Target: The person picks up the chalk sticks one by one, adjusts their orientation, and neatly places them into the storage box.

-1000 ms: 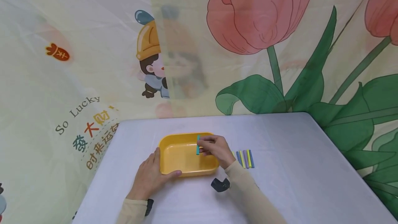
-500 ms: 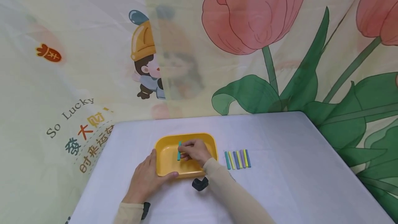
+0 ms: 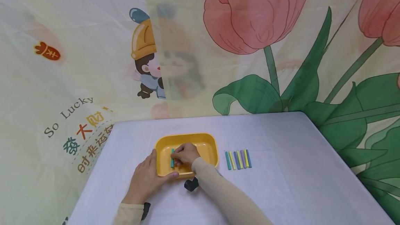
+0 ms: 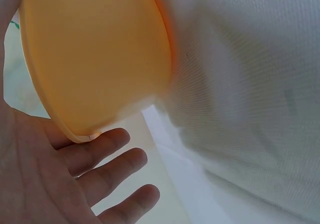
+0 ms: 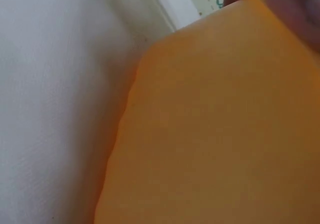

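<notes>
A yellow plastic tray (image 3: 209,148) stands on the white-covered table. My left hand (image 3: 145,176) rests against its left near corner, thumb along the near side and fingers on the left wall. In the left wrist view three fingers reach out fairly straight past the tray rim (image 4: 37,92). My right hand (image 3: 186,153) is over the inside of the tray and pinches a slim teal chalk-like stick (image 3: 172,160), held upright in the head view near the tray's left side. The right wrist view is mostly filled by the tray's outer wall (image 5: 215,119); the stick is hidden there.
Right of the tray lies a row of several similar sticks (image 3: 238,159) in teal, yellow, blue and purple, side by side on the white cloth (image 3: 281,169). A printed curtain (image 3: 187,44) with tulips hangs right behind the table's far edge.
My right hand has moved left and down into the tray with the teal stick, from the tray's right part to its left. The left hand stays at the corner.
</notes>
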{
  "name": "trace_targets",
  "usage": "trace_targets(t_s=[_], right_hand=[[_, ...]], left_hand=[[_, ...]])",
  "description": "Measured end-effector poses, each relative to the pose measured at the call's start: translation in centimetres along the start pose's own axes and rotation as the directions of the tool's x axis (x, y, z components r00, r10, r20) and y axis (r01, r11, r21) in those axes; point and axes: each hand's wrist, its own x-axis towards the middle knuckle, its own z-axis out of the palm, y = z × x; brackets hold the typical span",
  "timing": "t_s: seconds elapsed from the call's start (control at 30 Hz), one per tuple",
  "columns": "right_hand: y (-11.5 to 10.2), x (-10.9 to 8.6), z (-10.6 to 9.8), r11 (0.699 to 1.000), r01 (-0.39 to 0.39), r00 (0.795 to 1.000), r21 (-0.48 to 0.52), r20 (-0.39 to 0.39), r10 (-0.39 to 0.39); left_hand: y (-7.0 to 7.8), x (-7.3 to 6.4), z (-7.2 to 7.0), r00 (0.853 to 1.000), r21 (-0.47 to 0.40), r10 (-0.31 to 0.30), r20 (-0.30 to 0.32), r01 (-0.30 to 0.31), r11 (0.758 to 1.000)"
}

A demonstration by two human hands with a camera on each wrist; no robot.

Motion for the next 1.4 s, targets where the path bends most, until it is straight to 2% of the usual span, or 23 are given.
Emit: trace_targets(t_s=[0.27,0.53,0.83,1.07,1.23,1.4], right_hand=[[0.1,0.6,0.4,0.999,-0.037,0.999,-0.023,0.013,0.037],[0.4,1.5,0.6,0.997,-0.058,0.998,-0.042,-0.005,0.058],[0.0,1.4,0.7,0.995,-0.071,0.997,-0.068,-0.02,0.07],[0.2,1.1,0.5,0.994,-0.061,0.998,-0.091,-0.01,0.06],[0.3,0.7,0.2,0.992,-0.053,0.999,-0.113,0.003,0.053],[0.3,0.0,-0.2,0.988,-0.01,1.0,-0.153,0.02,0.013]], left_hand=[[-0.2,-0.1,0.1,1.0,-0.007,-0.001,0.018,0.001,1.0],[0.0,0.0,0.0,1.0,-0.01,-0.003,0.017,0.004,1.0],[0.3,0.0,-0.4,1.0,0.007,-0.002,0.008,0.002,1.0],[0.2,0.0,-0.2,1.0,0.013,0.011,-0.005,-0.011,1.0],[0.1,-0.1,0.0,1.0,0.009,0.007,0.007,-0.007,1.0],[0.1,0.0,0.0,1.0,0.016,-0.011,0.029,0.011,1.0]])
